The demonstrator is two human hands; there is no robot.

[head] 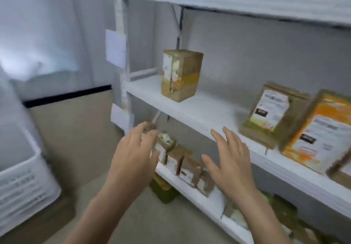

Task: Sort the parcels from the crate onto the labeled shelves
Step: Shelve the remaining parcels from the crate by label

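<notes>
Cardboard parcel [181, 74], one, upright; left hand [133, 158] and right hand [231, 164] spread.

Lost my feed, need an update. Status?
Left hand and right hand open, empty. Tall parcel upright on middle shelf, untouched. Nothing blocking.

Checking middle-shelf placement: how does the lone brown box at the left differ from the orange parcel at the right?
The brown box stands upright; the orange parcel leans back. The brown box is narrow and plain cardboard; the orange parcel is broad and brightly printed. Both sit on the middle shelf.
</notes>
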